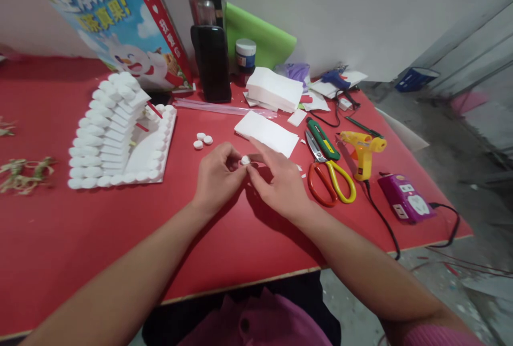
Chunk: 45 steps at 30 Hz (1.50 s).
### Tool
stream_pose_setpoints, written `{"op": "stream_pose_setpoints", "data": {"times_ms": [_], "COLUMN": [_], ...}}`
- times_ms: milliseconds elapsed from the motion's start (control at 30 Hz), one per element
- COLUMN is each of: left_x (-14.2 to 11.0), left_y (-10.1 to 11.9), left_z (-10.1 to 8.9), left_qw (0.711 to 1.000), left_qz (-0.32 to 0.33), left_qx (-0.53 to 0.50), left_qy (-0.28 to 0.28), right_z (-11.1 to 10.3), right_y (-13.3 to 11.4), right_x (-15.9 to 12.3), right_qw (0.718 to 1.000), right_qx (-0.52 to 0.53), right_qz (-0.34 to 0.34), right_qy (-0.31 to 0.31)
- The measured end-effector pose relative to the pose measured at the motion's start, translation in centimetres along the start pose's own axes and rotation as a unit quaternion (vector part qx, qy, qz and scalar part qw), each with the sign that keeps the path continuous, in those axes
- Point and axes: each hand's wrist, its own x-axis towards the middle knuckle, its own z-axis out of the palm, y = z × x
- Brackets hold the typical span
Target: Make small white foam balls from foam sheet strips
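Note:
Over the middle of the red table, my left hand point(217, 177) and my right hand point(281, 179) meet at the fingertips. Pinched between them is a small white lump point(245, 160), largely covered by the fingers; its material is unclear. Left of my left hand lie three small white rounded discs point(203, 140). A folded stack of white paper point(265, 135) rests just beyond my right hand. Farther left stands a white model point(120, 137) with a stair-like row of strips and edges lined with similar white rounded pieces.
Scissors point(329, 175), a green utility knife point(323, 138), a yellow glue gun point(363, 149) and a purple power box point(405, 196) with cords occupy the right side. A phone point(211, 65), a jar point(246, 54) and a printed box point(120, 20) stand behind. Dried stalks point(26, 174) lie at left.

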Motion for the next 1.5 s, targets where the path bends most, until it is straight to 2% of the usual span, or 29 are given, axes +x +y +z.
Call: {"op": "stream_pose_setpoints", "data": {"times_ms": [200,300,600,733,900,1067,1233,1367,1500], "left_x": [0.1,0.1,0.0,0.1,0.0,-0.1,-0.1,-0.1,0.0], "left_y": [-0.2,-0.3,-0.4,-0.3,-0.3,-0.5,-0.4,-0.1,-0.4], "left_z": [-0.2,-0.2,0.0,-0.1,0.0,0.1,0.1,0.0,0.0], "left_qw": [0.998,0.998,0.999,0.997,0.994,0.987,0.983,0.988,0.993], "left_qz": [-0.034,-0.035,0.038,0.052,0.047,0.114,0.132,0.105,0.047], "left_qx": [-0.036,-0.041,0.024,0.043,0.054,0.062,0.076,0.062,0.022], "left_qy": [-0.035,-0.039,-0.030,-0.048,-0.078,-0.094,-0.099,-0.098,-0.106], "right_z": [0.0,-0.1,0.1,0.4,0.5,0.3,-0.1,0.0,0.2], "right_y": [0.2,0.1,0.7,1.5,1.9,2.1,2.1,2.2,2.3], "right_x": [0.1,0.3,0.5,0.6,0.6,0.6,0.8,0.9,0.8], "right_qw": [1.000,1.000,0.985,0.976,0.980,0.982,0.979,0.970,0.971], "right_qx": [-0.007,0.011,0.118,0.149,0.130,0.118,0.115,0.145,0.153], "right_qz": [-0.005,0.023,0.126,0.159,0.153,0.143,0.169,0.197,0.182], "right_qy": [-0.008,-0.003,0.007,0.015,0.014,0.019,0.014,0.006,0.003]}}
